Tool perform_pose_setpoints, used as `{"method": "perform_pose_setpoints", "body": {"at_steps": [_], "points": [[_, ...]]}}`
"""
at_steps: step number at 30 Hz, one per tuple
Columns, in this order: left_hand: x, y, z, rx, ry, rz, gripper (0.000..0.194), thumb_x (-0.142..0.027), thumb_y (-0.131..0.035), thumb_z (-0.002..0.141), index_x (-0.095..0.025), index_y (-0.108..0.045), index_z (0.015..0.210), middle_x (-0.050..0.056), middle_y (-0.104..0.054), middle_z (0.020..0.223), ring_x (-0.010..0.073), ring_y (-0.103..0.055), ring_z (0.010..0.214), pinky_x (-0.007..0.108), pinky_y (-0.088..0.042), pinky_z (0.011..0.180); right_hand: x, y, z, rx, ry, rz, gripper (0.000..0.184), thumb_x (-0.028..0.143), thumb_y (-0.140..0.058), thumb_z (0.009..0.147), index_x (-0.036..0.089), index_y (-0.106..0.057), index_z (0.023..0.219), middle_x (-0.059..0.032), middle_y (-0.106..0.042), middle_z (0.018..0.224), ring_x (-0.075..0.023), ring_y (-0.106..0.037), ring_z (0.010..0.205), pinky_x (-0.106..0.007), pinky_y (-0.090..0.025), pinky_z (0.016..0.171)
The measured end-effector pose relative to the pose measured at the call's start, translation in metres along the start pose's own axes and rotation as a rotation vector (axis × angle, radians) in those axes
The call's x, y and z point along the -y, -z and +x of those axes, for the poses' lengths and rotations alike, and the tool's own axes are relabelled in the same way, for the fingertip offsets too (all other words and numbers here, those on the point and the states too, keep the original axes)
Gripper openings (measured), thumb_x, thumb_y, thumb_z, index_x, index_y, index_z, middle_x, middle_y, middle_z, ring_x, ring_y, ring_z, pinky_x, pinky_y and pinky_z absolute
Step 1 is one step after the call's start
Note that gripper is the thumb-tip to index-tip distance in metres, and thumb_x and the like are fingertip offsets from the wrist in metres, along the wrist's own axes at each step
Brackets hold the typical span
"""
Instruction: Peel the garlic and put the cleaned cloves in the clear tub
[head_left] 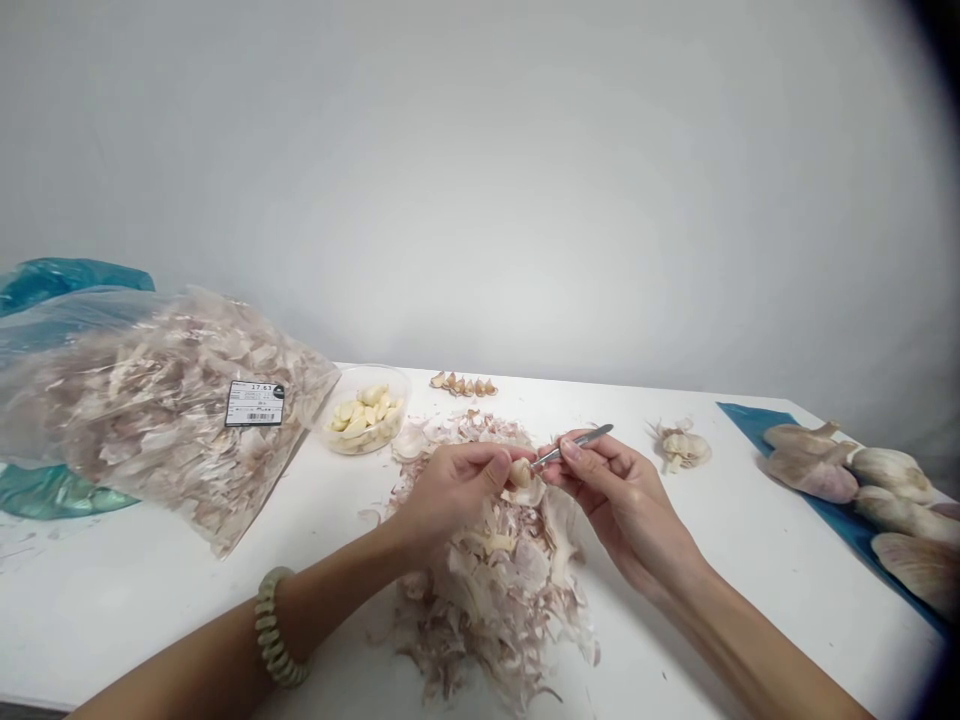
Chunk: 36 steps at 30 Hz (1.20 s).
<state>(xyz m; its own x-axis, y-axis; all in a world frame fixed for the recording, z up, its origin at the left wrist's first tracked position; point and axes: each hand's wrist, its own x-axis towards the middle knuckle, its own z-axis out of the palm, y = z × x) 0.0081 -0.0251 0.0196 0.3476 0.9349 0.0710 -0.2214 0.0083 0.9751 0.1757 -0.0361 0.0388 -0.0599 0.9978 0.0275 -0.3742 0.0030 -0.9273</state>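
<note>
Garlic clove (520, 473) (creamy, rounded) pinched in left hand (450, 490).

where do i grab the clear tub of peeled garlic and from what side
Probably by the rim on its right side, coming in from the right. The clear plastic tub is shallow and open-topped, so its raised lip gives an edge to pinch clear of the cloves, while the bag of garlic skins crowds its left side.
</note>
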Motion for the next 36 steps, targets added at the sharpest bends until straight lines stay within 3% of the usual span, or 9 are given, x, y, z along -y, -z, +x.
{"method": "perform_pose_setpoints", "body": {"at_steps": [6,12,18,31,36], "points": [[-0.001,0.003,0.003,0.088,0.099,-0.148,0.030,-0.040,-0.064,0.078,-0.014,-0.070,0.090,0.005,-0.066,0.082,0.0121,-0.058,0.075,0.025,-0.046,0.078,0.000,0.001,0.001,0.020,-0.010,-0.008,0.018,0.033,-0.076,0.067,0.017,-0.067,0.071,-0.0017,-0.065,0.060,-0.0131,-0.059,0.059,-0.026,-0.051,0.066],[-0.010,0.002,0.002,0.279,0.182,-0.277,0.024,-0.033,-0.064,0.079,-0.011,-0.065,0.070,0.005,-0.058,0.080,0.0104,-0.053,0.075,0.020,-0.045,0.074,-0.001,0.005,0.001,0.058,-0.040,-0.003,0.016,0.031,-0.074,0.071,0.017,-0.066,0.073,-0.0006,-0.063,0.060,-0.0105,-0.056,0.060,-0.022,-0.048,0.066],[-0.010,0.002,0.002,0.228,0.206,-0.262,0.022,-0.033,-0.067,0.077,-0.012,-0.066,0.071,0.004,-0.056,0.078,0.0104,-0.051,0.074,0.021,-0.045,0.076,-0.001,0.004,0.002,0.053,-0.045,-0.006,0.018,0.031,-0.076,0.068,0.017,-0.066,0.070,-0.0011,-0.060,0.060,-0.0119,-0.055,0.059,-0.024,-0.049,0.062],[-0.009,0.002,0.002,0.243,0.192,-0.314,0.020,-0.030,-0.068,0.077,-0.010,-0.070,0.078,0.003,-0.059,0.079,0.0081,-0.054,0.075,0.018,-0.043,0.076,0.001,0.002,-0.001,0.064,-0.008,-0.015,0.014,0.029,-0.073,0.071,0.017,-0.066,0.072,-0.0008,-0.062,0.060,-0.0109,-0.056,0.058,-0.023,-0.047,0.063],[-0.006,0.004,0.003,0.185,0.194,-0.328,0.020,-0.030,-0.069,0.075,-0.010,-0.068,0.074,0.004,-0.060,0.076,0.0082,-0.054,0.072,0.018,-0.044,0.072,0.002,0.001,-0.003,0.065,0.009,-0.027,0.014,0.029,-0.074,0.070,0.017,-0.067,0.071,-0.0004,-0.063,0.060,-0.0104,-0.056,0.058,-0.023,-0.046,0.063]]}}
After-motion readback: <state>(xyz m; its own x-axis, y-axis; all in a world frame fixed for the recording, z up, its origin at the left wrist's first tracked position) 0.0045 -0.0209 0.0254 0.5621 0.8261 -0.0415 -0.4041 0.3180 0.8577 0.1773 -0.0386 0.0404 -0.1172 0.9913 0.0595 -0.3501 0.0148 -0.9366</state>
